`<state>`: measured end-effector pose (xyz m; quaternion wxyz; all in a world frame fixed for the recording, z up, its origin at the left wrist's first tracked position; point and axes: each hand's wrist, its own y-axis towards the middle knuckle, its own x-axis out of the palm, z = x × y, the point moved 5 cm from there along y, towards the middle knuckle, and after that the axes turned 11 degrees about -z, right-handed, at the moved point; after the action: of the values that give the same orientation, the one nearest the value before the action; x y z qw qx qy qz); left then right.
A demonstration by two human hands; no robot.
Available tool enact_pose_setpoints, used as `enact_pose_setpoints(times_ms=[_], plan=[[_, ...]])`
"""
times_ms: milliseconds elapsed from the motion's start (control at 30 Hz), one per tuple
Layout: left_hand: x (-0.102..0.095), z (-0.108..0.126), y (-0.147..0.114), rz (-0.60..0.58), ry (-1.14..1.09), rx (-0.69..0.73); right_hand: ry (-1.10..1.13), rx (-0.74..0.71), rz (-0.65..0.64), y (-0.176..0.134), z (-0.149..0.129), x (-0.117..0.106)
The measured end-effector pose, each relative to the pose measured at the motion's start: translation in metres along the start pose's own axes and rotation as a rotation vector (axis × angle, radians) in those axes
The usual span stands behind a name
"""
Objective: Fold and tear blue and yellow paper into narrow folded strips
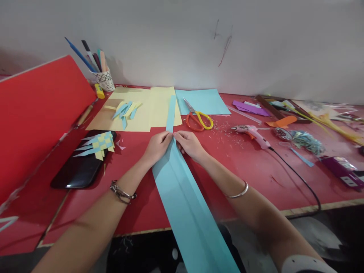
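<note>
Blue paper (180, 193) stretches from the desk (264, 174) past its front edge; my left hand (158, 147) and right hand (190, 146) pinch it close together, probably to steady that spot.

a craft work corner, whether in a home or a workshop cannot be told: a red table (224, 163) against a pale wall (170, 41). ahead of the left hand (157, 147) lie cream paper sheets (162, 113), with a pen cup (104, 80) farther left; ahead of the right hand (190, 145), scissors (202, 120); to its right, a pink glue gun (258, 138).
</note>
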<state>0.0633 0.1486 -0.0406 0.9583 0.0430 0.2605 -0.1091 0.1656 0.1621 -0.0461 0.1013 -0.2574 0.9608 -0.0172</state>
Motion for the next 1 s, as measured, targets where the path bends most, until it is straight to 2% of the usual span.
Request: enact_pose_setpoints(times_ms=[267, 500, 600, 733, 867, 1000], plan=[[0.0, 0.0, -0.001, 0.041, -0.017, -0.011, 0.024, 0.006, 0.012, -0.001, 0.0, 0.0], [-0.009, -0.005, 0.0, 0.113, 0.014, -0.01, 0.034, 0.06, 0.053, -0.001, 0.001, -0.003], [-0.009, -0.005, 0.0, 0.106, 0.039, 0.004, 0.033, 0.123, 0.011, 0.0, 0.001, -0.002], [-0.002, -0.003, -0.002, 0.06, 0.053, 0.028, -0.169, 0.097, -0.071, -0.003, -0.005, 0.003], [0.0, -0.001, -0.003, 0.05, 0.066, 0.039, -0.471, 0.022, -0.059, -0.006, -0.01, 0.006], [-0.003, 0.001, -0.003, 0.067, 0.094, 0.043, -0.472, 0.048, -0.005, -0.005, -0.007, 0.003]])
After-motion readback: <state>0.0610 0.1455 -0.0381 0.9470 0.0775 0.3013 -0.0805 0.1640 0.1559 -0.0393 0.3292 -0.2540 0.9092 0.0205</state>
